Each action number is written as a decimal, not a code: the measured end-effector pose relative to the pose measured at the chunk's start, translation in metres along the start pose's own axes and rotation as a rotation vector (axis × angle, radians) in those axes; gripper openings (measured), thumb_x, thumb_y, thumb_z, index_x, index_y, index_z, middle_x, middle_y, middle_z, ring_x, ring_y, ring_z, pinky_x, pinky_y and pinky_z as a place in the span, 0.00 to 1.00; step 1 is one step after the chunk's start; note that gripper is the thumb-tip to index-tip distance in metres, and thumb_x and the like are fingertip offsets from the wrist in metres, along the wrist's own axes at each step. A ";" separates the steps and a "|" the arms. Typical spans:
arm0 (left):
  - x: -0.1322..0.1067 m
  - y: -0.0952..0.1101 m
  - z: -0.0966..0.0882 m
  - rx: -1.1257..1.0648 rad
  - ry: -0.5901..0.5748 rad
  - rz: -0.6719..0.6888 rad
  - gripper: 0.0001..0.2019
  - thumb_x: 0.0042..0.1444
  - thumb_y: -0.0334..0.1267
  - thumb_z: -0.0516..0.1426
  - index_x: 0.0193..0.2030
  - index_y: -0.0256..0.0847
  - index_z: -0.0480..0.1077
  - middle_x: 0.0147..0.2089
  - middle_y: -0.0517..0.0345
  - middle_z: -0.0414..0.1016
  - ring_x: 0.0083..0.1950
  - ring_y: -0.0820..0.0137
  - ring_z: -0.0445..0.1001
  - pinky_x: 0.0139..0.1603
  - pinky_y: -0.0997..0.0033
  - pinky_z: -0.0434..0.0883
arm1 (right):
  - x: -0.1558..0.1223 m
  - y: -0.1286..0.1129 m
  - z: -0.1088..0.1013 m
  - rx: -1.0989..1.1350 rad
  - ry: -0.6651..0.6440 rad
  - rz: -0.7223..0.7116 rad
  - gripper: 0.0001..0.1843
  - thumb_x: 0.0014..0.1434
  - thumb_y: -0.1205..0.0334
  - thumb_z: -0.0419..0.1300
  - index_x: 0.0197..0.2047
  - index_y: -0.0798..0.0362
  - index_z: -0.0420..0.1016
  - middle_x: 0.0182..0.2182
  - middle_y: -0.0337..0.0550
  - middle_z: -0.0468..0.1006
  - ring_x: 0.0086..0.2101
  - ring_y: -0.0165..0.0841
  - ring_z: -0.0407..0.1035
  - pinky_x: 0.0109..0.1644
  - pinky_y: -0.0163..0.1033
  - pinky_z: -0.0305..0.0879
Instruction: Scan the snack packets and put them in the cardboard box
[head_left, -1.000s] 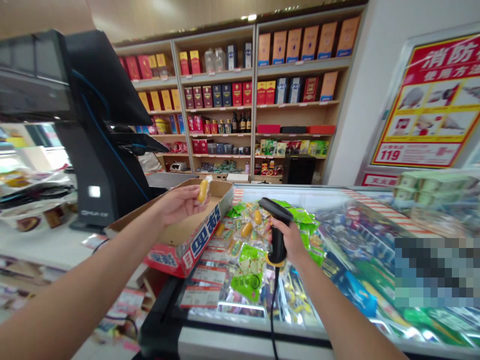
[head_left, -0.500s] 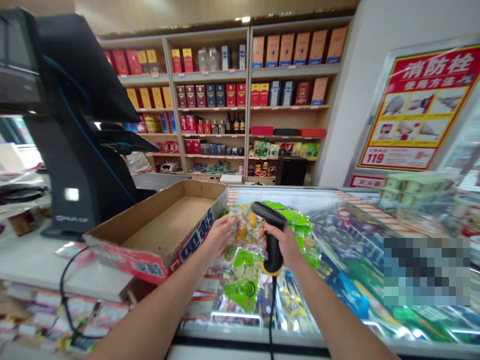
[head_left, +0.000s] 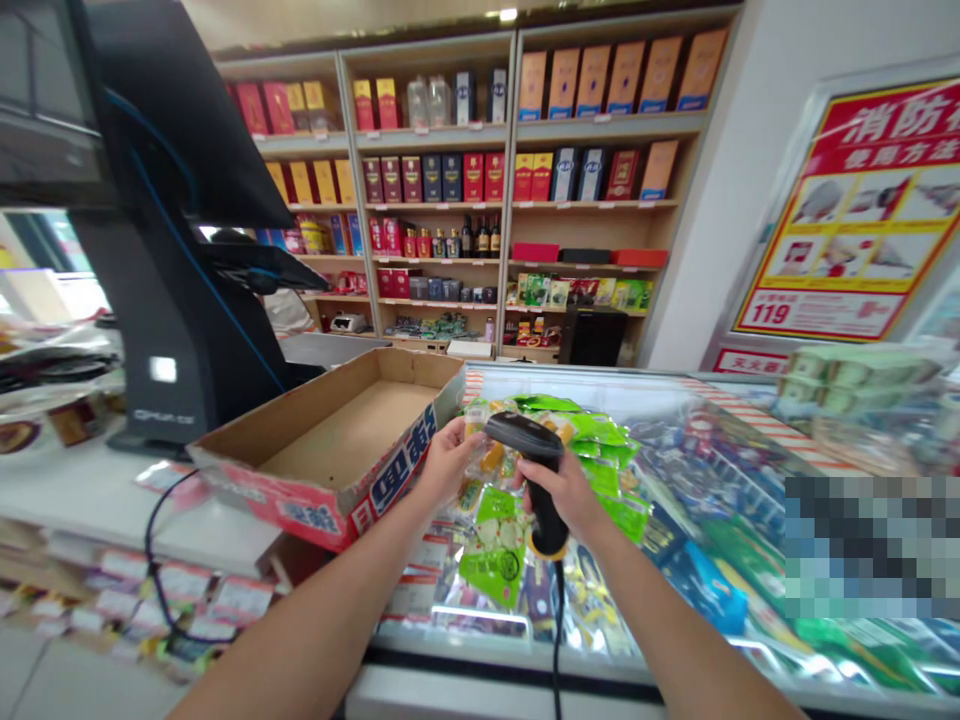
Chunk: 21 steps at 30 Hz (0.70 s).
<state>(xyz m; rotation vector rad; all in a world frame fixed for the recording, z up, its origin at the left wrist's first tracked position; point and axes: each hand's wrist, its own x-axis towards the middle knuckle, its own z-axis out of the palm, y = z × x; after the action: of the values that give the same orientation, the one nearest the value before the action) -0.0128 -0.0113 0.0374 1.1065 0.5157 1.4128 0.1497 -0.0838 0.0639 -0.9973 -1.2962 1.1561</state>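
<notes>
A black barcode scanner (head_left: 546, 510) with a yellow-ringed base is wrapped in my right hand (head_left: 566, 492), its head tilted toward the left. My left hand (head_left: 448, 460) pinches the edge of a clear snack packet (head_left: 491, 458) with yellow pieces inside. The scanner's head is close to this packet and partly covers it. Under and around my hands, several green snack packets (head_left: 607, 475) lie on the glass top of a display case. One green packet (head_left: 493, 560) rests nearer to me. From the scanner's base a black cable hangs toward the front edge.
Left of my hands stands an open cardboard box (head_left: 352, 430), beside a black point-of-sale terminal (head_left: 180, 300). Egg cartons (head_left: 855, 380) sit on the case at the right. Shelves (head_left: 435, 205) of boxed goods and bottles line the wall behind. A loose black cable (head_left: 154, 560) loops at the left.
The scanner's head has moved left, closer to my left hand and the clear packet. My view has shifted slightly left, so the surroundings appear farther right.
</notes>
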 end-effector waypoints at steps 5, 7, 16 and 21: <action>0.000 -0.004 -0.003 0.005 -0.012 0.013 0.21 0.39 0.41 0.70 0.39 0.36 0.73 0.32 0.58 0.78 0.31 0.72 0.75 0.35 0.73 0.71 | 0.001 0.003 -0.001 -0.001 -0.028 -0.006 0.16 0.47 0.51 0.65 0.19 0.55 0.74 0.12 0.40 0.71 0.13 0.29 0.65 0.17 0.32 0.60; 0.000 -0.005 -0.004 0.002 -0.015 0.014 0.20 0.40 0.41 0.70 0.39 0.36 0.73 0.31 0.59 0.78 0.30 0.73 0.74 0.33 0.74 0.71 | 0.002 0.005 -0.001 0.004 -0.031 -0.006 0.16 0.47 0.52 0.65 0.19 0.55 0.74 0.14 0.40 0.72 0.13 0.29 0.65 0.17 0.32 0.61; 0.001 -0.008 -0.007 0.023 -0.023 0.011 0.20 0.41 0.42 0.69 0.41 0.37 0.73 0.33 0.58 0.77 0.30 0.73 0.73 0.33 0.73 0.70 | 0.003 0.008 -0.004 -0.019 -0.050 -0.015 0.16 0.49 0.52 0.64 0.20 0.56 0.75 0.14 0.41 0.73 0.13 0.29 0.65 0.18 0.33 0.61; 0.003 -0.005 -0.007 0.122 -0.001 0.055 0.19 0.42 0.42 0.68 0.41 0.37 0.75 0.34 0.57 0.78 0.35 0.69 0.75 0.40 0.70 0.71 | 0.002 0.004 -0.003 0.000 -0.011 0.001 0.16 0.49 0.52 0.64 0.21 0.55 0.75 0.12 0.40 0.71 0.13 0.29 0.65 0.18 0.33 0.60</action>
<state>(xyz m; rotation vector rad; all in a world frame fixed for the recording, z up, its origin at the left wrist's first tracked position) -0.0158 -0.0057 0.0305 1.2269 0.5801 1.4434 0.1526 -0.0807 0.0602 -0.9929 -1.3042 1.1637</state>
